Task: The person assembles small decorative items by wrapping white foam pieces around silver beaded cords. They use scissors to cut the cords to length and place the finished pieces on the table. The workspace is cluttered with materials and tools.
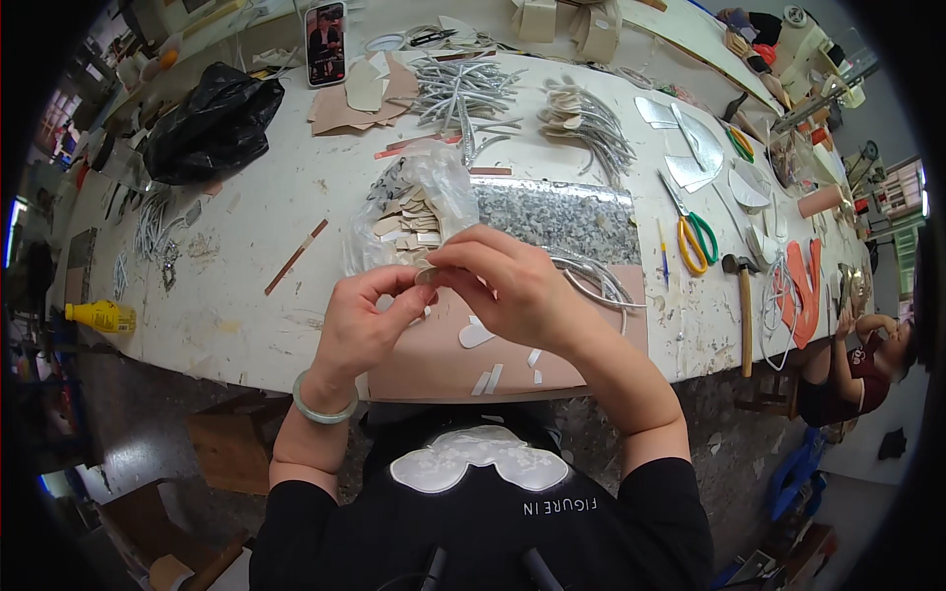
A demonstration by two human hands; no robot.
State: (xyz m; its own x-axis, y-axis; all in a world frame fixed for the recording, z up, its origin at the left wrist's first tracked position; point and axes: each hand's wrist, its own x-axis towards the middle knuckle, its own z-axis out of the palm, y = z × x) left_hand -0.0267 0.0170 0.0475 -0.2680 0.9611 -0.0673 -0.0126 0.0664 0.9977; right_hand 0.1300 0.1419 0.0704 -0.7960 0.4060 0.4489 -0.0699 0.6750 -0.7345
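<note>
My left hand and my right hand meet above the near part of the worktable, fingertips pinched together on a small pale cut piece. My fingers cover most of it. Just beyond them lies a clear plastic bag, opened out, with a heap of small cream cut pieces in it. Under my right hand a tan sheet lies on the table, bearing a white rounded piece and several thin white strips. Silver cords curl beside my right wrist.
A speckled stone slab lies beyond the tan sheet. Bundles of silver strips are farther back, near a propped phone. Scissors and a hammer lie right; a black plastic bag and yellow bottle left. Another person sits far right.
</note>
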